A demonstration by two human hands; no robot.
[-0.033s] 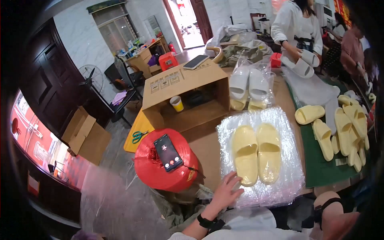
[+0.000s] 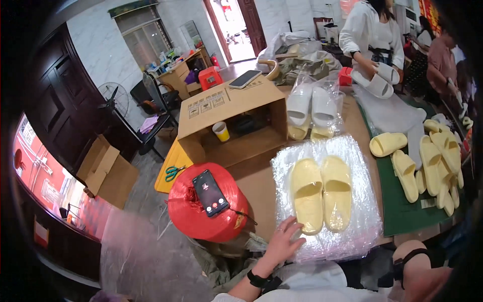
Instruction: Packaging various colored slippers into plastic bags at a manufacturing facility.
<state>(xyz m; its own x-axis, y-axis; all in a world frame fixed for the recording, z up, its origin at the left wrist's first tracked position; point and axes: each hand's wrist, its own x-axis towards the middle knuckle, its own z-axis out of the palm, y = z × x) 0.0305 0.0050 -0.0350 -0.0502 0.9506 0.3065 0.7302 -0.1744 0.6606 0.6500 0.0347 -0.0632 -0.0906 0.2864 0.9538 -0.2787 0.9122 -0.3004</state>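
Observation:
A pair of pale yellow slide slippers [image 2: 322,196] lies side by side on a stack of clear shiny plastic bags [image 2: 363,206]. Glints on their lower ends suggest film over them, but I cannot tell whether they are inside a bag. My left hand [image 2: 284,242] rests at the stack's lower left edge, fingers apart, fingertips beside the lower end of the left slipper; no grip on anything shows. At the lower right my right arm wears a black band, and only part of my right hand [image 2: 411,247] shows near the table edge, its fingers hidden.
Left of the stack, a phone [image 2: 210,193] lies on a red twine roll [image 2: 183,216], near green-handled scissors [image 2: 172,173]. Behind is an open carton [image 2: 221,108] with a yellow cup [image 2: 221,132]. Bagged white slippers [image 2: 323,106] and loose yellow slippers [image 2: 430,163] lie around. A co-worker [image 2: 370,38] holds white slippers.

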